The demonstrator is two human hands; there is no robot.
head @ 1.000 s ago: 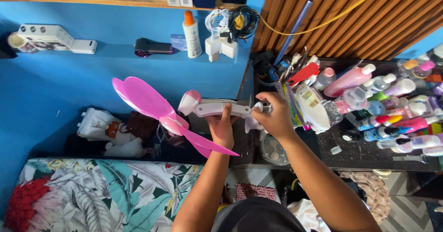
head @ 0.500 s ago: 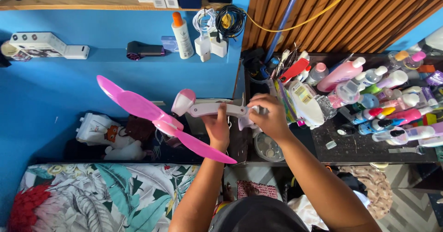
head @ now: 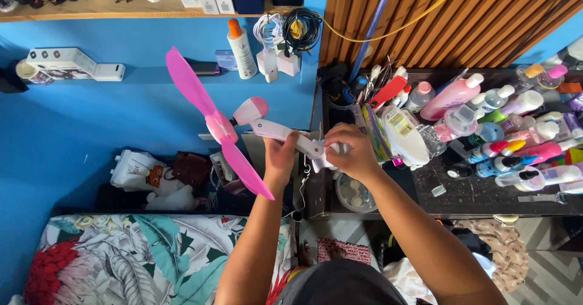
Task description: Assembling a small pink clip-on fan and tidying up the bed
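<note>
- Left hand (head: 280, 157) wrapped around the white arm of a pink fan (head: 243, 125), held up in front of the blue wall (head: 121, 111).
- Fan blades (head: 206, 120) tilted, one up, one down.
- Right hand (head: 352, 152) closed on the fan's base end; exact grip unclear, fingers cover it.
- Crowded bottles (head: 480, 123) on the dark table (head: 486, 202), just right.

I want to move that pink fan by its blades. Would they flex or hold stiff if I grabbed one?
The pink blades look thin and broad, so they would probably bend. The left hand holds the white arm instead, likely the firmer part. The fan seems light: one hand carries it while the right hand works at its base.
</note>
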